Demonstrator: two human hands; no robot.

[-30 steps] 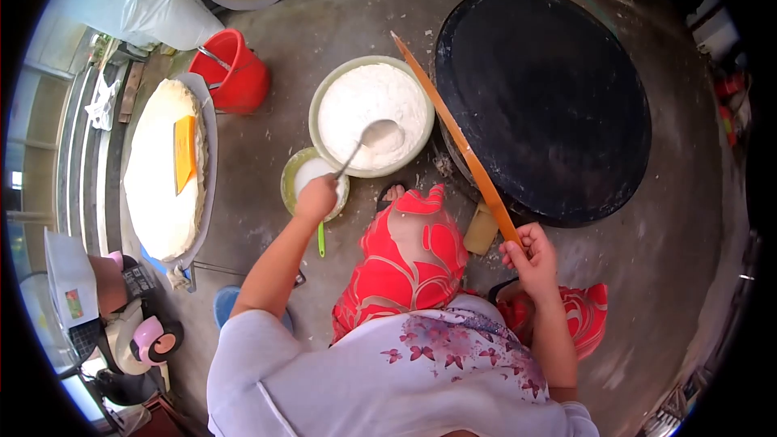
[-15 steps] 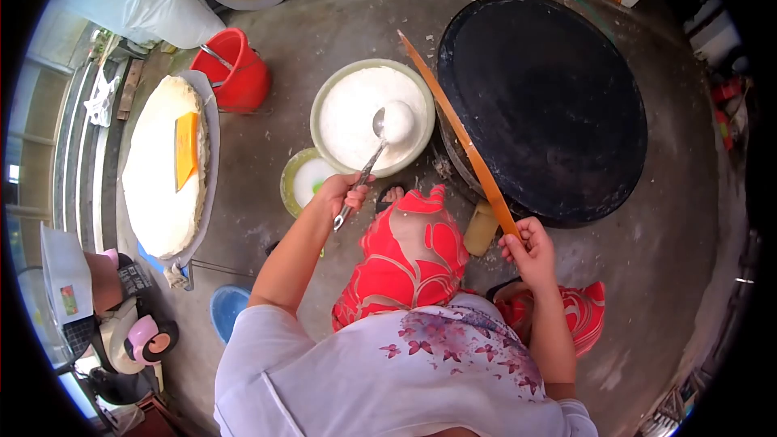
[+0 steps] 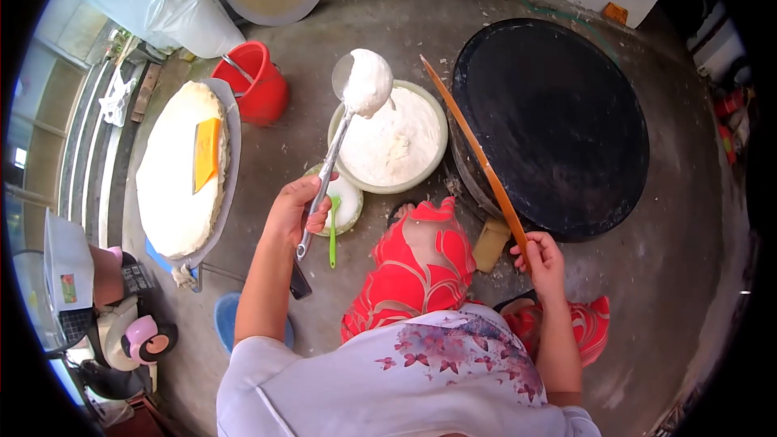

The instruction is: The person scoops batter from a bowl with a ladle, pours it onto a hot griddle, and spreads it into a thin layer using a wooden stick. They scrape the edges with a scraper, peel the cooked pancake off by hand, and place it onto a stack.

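My left hand grips the handle of a metal ladle, raised over the left edge of a large bowl. White batter heaps in the ladle's head, and more white batter fills the bowl. My right hand is closed on the near end of a long, thin wooden spatula. Its blade slants along the left edge of a big round black griddle. Below the ladle sits a smaller bowl of white stuff with a green spoon, partly hidden by my left hand.
At left, a pale round stack of thin flatbreads lies on a board, with a yellow scraper on top. A red bucket stands behind it. A blue basin and a tan block are on the floor.
The ladle has risen out of the large bowl and moved left, now carrying a heap of batter. My right hand keeps the spatula in nearly the same place. The view has shifted slightly.
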